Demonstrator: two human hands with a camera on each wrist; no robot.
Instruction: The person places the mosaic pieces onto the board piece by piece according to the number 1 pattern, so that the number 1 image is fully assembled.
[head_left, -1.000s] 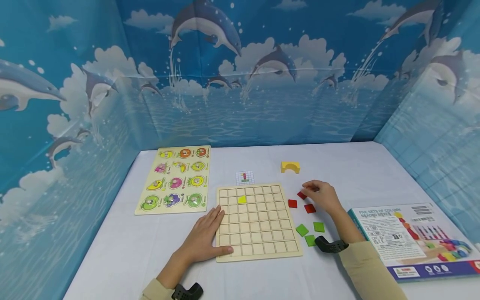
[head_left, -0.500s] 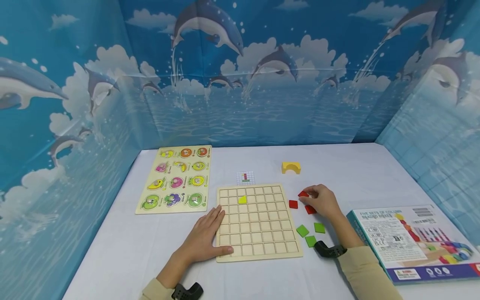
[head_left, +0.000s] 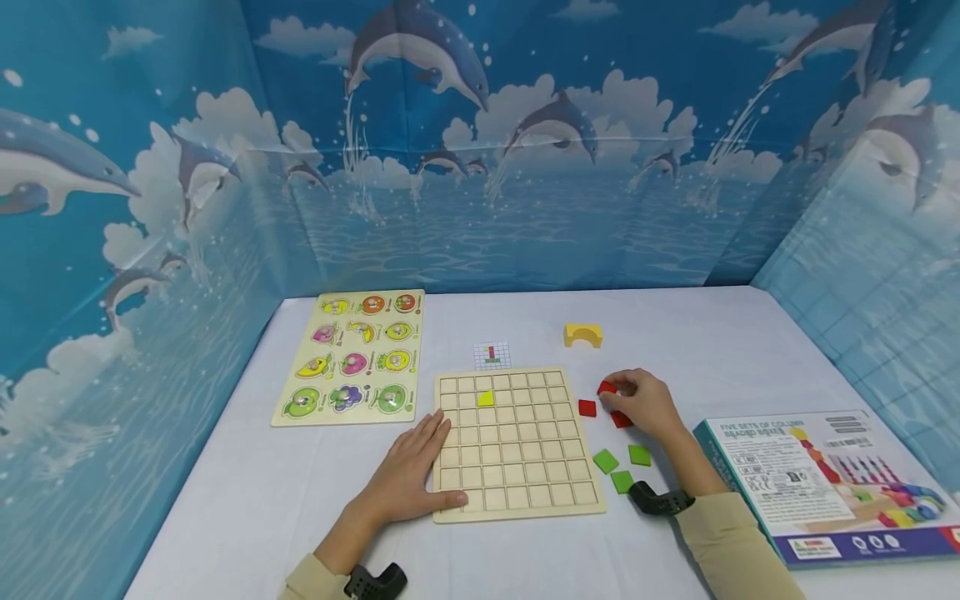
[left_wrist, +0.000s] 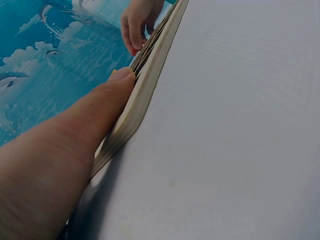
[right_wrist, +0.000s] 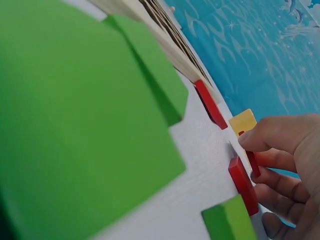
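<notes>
Head view shows the right hand [head_left: 647, 404] curled over a red tile [head_left: 606, 387], with thumb and fingertips pinching it just above the white table [head_left: 712, 342]. Right wrist view confirms this: the fingers [right_wrist: 272, 140] are bent tight round the thin red tile [right_wrist: 252, 160], its edge showing between thumb and forefinger. A second red tile [head_left: 620, 419] lies under the heel of those fingers, touching them, and a third red tile [head_left: 587, 407] lies just to their left, apart from the hand. That makes three red tiles.

Three green tiles [head_left: 604, 460] lie near the right wrist, between it and the wooden grid board [head_left: 517, 446]. One yellow tile [head_left: 486, 399] sits in a cell of the board, well away from either hand.

The left hand [head_left: 411, 471] lies flat with straight fingers on the board's left edge, its thumb [left_wrist: 107, 95] pressed along the board's near rim [left_wrist: 145, 87]; it grips nothing.

Beyond the right fingertips stands one yellow arch block [head_left: 582, 335]. One small pattern card [head_left: 491, 355] lies past the board's far edge.
</notes>
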